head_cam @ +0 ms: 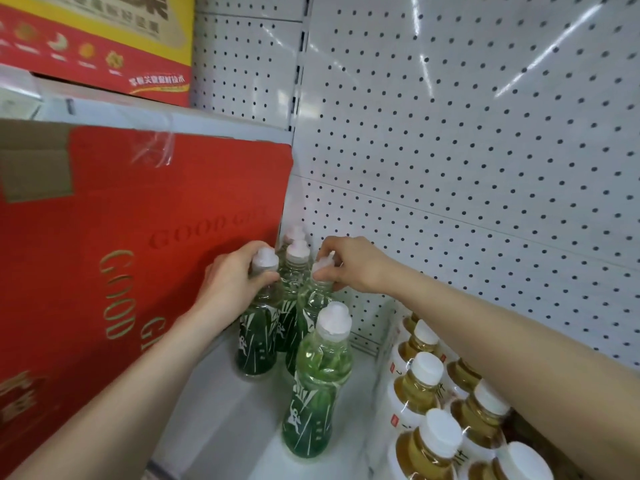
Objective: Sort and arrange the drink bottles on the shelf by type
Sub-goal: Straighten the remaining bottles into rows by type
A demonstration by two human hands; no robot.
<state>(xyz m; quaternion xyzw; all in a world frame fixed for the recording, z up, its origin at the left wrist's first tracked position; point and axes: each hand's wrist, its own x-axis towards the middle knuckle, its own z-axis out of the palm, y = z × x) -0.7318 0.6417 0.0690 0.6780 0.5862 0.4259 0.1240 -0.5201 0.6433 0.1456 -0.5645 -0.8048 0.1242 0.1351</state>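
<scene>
Fingers [244, 254] of the left hand [230, 282] hug a green bottle [258, 344] by its neck, the right hand [353, 265] pinches the cap of the next bottle [311, 306] beside them; keep both standing straight and slide them together on the shelf [221, 410].

Your left hand [232, 282] and right hand [353, 265] are bare; left forearm [138, 386] and right forearm [502, 327] show uncovered to the edge.

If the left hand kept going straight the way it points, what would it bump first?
Probably the back green bottle, just beyond the gripped bottle in the left hand, though depth is hard to judge.
</scene>
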